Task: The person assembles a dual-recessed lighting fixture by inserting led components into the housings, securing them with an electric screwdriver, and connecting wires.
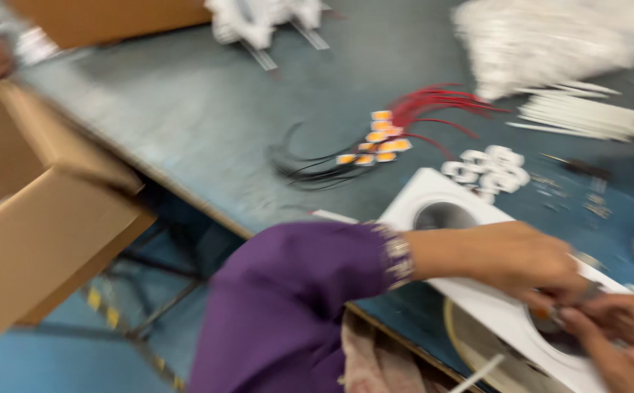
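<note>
White sq. fixture plate (477, 306) w/ two round holes, flat on bench (208, 116)

The whole frame is motion-blurred. I cannot resolve what the hands pinch: the left hand (521, 262) and right hand (623, 335) meet over a small dark part (575, 297), too smeared to identify. The right hand is cut off by the right and bottom edges. The white panel (492, 306) runs out of the bottom edge, and the hands cover its second hole. The white heap (550, 36) at top right is cropped and featureless. The cardboard box (33, 225) leaves the left edge.
</note>
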